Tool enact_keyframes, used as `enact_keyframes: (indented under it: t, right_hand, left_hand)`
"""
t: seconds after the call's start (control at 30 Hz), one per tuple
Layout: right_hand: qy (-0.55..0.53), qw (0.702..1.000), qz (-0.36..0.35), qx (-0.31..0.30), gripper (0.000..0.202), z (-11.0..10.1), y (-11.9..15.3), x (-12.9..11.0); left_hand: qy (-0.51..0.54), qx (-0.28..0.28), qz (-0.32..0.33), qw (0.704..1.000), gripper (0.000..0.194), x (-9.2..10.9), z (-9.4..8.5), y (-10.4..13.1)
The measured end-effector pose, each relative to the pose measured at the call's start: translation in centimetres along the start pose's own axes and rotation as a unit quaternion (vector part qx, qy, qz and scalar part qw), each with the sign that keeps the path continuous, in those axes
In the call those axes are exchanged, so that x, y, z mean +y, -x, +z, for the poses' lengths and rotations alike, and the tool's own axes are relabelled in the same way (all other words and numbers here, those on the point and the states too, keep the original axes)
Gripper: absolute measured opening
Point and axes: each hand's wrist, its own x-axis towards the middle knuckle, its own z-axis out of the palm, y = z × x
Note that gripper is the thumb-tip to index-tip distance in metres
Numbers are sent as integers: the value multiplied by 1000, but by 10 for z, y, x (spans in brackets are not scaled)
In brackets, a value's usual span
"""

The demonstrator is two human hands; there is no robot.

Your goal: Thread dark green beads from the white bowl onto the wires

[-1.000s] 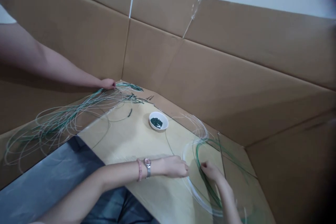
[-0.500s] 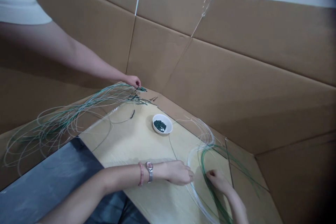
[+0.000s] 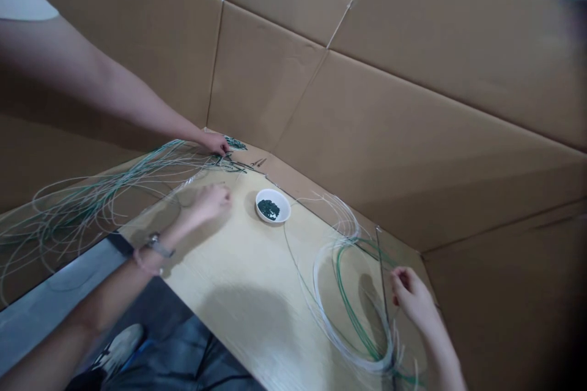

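Note:
My left hand (image 3: 213, 201), blurred by motion, is over the left part of the tabletop, close to a loose thin wire. What its fingers hold, if anything, is smeared. My right hand (image 3: 410, 293) is raised at the right with fingertips pinched together; I cannot make out anything between them. Below and left of it lie a coil of white wires (image 3: 322, 305) and a coil of green wires (image 3: 349, 305). Between my hands, farther back, stands a white bowl (image 3: 285, 214) holding small dark green pieces (image 3: 268, 209).
At the back left, a co-worker's hand (image 3: 215, 142) touches dark wire ends. A loose bundle of green and white wires (image 3: 110, 189) spreads leftward. More green pieces (image 3: 235, 143) lie in the corner. Cardboard walls (image 3: 367, 134) enclose the wooden tabletop (image 3: 243, 256).
My left hand has moved from beside the white coil to the far left. My right hand has lifted off the green wires and moved right. The co-worker's hand has shifted slightly. The view has tilted.

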Motion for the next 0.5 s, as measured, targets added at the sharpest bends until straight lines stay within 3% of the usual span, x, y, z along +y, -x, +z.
enact_keyframes:
  t: [0.07, 0.17, 0.5]
  right_hand:
    - [-10, 1000, -18, 21, 25, -3, 0, -5]
    - [-16, 998, -37, 39, 23, -1, 0, -15]
    - [3, 997, -46, 57, 27, 6, 5, -33]
  left_hand:
    - [-50, 8, -63, 997, 28, -31, -12, -2]
    - [-93, -7, -91, 991, 31, -50, -13, -2]
    - [-95, -29, -84, 992, 29, -42, 19, -29]
